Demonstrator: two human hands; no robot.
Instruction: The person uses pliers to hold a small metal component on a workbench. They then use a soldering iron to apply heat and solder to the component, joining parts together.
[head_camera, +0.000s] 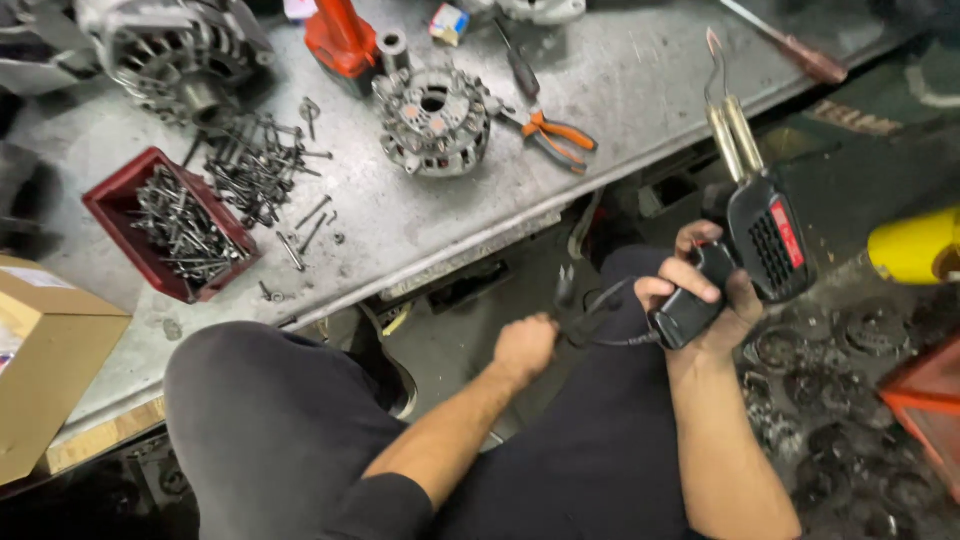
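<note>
Box (45, 360) at near left, cardboard, half off frame. Red tray (105, 205) of bolts right of it on the steel bench (640, 90); loose bolts (262, 168) spilled just beyond. Alternator (180, 50) at far left, round rectifier plate (434, 120) mid-bench, orange-handled pliers (556, 133) just right of that, screwdriver (795, 52) at far right edge.

Left hand (524, 346) low between the knees, fist closed on the black cord (600, 325); view is dark there, so probably pinching it, can't confirm how firmly. Cord runs right from that fist to the soldering gun (765, 240).

Right hand (705, 295) wrapped tight round the gun's pistol grip, index finger across the trigger area. Gun sits off the bench, right of its edge, over the lap. Long axis runs near-to-far, leaning slightly left: grip at the near end in the palm, twin brass prongs and wire tip (714, 60) pointing far, toward the bench's right end. Right hand is the one on the tool; left only has the cord, well left of the body.

Yellow object (915, 245) at right edge, dark round parts (850, 400) on the floor below.
</note>
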